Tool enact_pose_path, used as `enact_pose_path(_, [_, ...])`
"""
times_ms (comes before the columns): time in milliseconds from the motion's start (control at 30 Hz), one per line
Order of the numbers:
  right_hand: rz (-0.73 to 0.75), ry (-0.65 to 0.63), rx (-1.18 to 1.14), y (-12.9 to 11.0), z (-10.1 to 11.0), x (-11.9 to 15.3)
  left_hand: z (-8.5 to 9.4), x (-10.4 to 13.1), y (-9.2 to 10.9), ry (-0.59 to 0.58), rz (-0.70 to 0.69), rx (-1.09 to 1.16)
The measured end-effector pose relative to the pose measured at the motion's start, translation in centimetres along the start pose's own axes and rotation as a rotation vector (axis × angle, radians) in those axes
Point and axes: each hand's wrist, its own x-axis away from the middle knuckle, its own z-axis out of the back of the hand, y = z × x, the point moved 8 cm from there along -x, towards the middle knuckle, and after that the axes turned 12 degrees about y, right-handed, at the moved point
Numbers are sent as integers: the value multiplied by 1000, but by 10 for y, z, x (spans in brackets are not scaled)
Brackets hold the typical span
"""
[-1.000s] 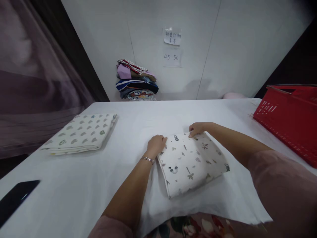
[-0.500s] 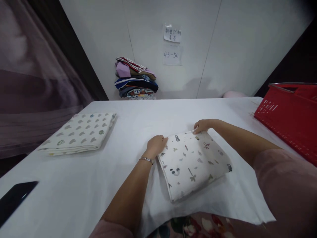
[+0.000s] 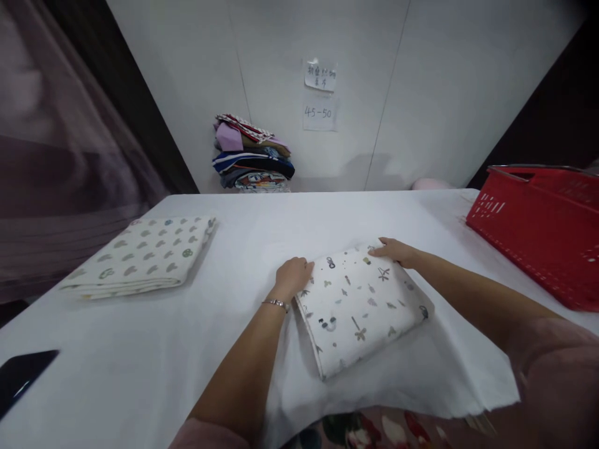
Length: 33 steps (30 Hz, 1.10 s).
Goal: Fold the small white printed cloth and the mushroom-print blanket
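A folded white cloth (image 3: 360,305) with small printed plants and a rainbow lies at a slant on the white table in front of me. My left hand (image 3: 293,277), a bracelet at its wrist, is closed on the far left corner of this cloth, its fingertips partly hidden. At the far right corner, my right hand (image 3: 395,251) pinches the edge between thumb and fingers. The near edge of the folded cloth shows several layers.
Another folded cloth with grey prints (image 3: 150,252) lies on the left of the table (image 3: 243,231). A black phone (image 3: 25,377) rests near the left edge. A red basket (image 3: 538,231) stands on the right. A fabric stack (image 3: 253,156) rises behind the table.
My right hand has shifted a little to the right and nearer along the cloth's far edge, and its wrist is lower. My left hand stays at its corner. The view has tilted slightly.
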Motion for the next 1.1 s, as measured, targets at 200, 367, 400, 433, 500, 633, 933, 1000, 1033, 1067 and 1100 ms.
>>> enact_pose_path(200, [220, 177, 171, -80, 8, -47, -2, -3, -8, -57, 47, 66])
enact_pose_path(367, [520, 318, 505, -163, -37, -72, -1, -6, -21, -52, 116, 85])
enact_pose_path(400, [539, 306, 545, -166, -53, -74, -1, -6, -23, -43, 127, 85])
enact_pose_path(433, [554, 291, 577, -165, -68, -74, -1, -7, -25, -35, 134, 85])
enact_pose_path(500, [592, 276, 633, -155, -92, -70, -1, -7, -26, -27, 137, 82])
enact_pose_path(633, [627, 312, 657, -123, -106, -53, 0, -5, -24, -42, 140, 70])
enact_pose_path(933, [687, 240, 348, -57, -77, 59, -1, -3, -27, -26, 180, 168])
enact_pose_path(1000, [587, 366, 218, -36, -57, 75, 3, -4, -28, 38, 210, 220])
enact_pose_path(1033, [500, 434, 134, -23, -46, 79, 6, -4, -29, 85, 221, 250])
enact_pose_path(1067, [399, 486, 33, -10, -38, 82, 9, -4, -28, 134, 227, 280])
enact_pose_path(1100, [297, 513, -81, 3, -32, 83, 12, -4, -27, 177, 224, 305])
